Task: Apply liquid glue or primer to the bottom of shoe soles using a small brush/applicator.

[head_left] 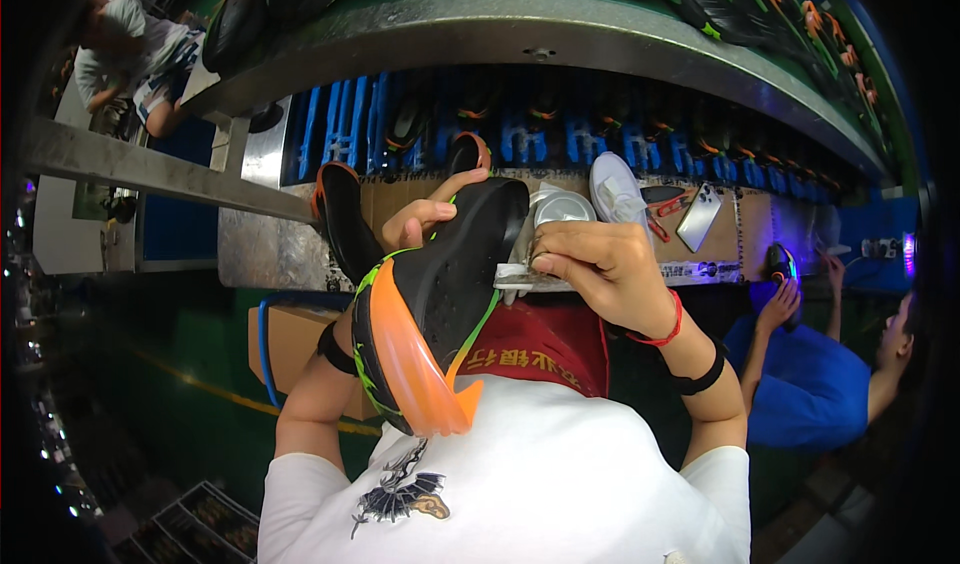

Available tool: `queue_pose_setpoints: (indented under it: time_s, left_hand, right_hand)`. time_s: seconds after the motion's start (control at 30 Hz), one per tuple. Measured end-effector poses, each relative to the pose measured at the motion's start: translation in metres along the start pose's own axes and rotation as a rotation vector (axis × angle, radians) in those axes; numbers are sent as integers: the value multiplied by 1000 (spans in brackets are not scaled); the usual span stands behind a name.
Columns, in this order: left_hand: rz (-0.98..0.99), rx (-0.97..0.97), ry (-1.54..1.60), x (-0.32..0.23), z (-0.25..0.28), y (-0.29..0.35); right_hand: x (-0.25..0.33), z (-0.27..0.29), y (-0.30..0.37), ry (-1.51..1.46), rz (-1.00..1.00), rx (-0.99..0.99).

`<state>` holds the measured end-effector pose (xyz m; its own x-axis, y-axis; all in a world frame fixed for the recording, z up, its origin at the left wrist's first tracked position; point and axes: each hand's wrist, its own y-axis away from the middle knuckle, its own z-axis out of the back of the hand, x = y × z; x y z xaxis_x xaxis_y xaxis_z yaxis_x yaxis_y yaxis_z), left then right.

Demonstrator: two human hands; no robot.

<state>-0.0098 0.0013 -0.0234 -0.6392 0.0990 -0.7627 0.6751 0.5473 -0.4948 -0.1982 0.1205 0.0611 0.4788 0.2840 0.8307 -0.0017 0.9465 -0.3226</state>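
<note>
My left hand [428,214] is closed on a black shoe sole [455,254] with a green edge and an orange, translucent heel part. The sole stands tilted in front of my chest. Beside its right edge, my right hand [605,264] pinches a small tool with a flat white end [514,274]; its exact kind is hard to make out. That white end is at the sole's edge, and I cannot tell if they touch. Just behind my right fingers is a round silvery container [562,207]. Another dark sole with an orange rim [343,214] rests left of my left hand.
The bench holds a white shoe [618,192], red-handled pliers [668,202] and a phone [699,222]. A metal beam [480,34] crosses above, with shoes on a green belt. Blue racks stand behind. On the right, a person in blue [810,379] holds a shoe. A cardboard box [290,349] stands lower left.
</note>
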Motion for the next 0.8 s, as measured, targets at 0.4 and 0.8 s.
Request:
queue_pose_setpoints:
  time_s: [0.4,0.8]
  left_hand:
    - [398,210,-676,8,-55,-48]
    - [383,321,38,131,-221,-148]
  right_hand:
    - [-20,44,53,-270,-331,-223]
    - [-6,159,254,-116,-469,-1416]
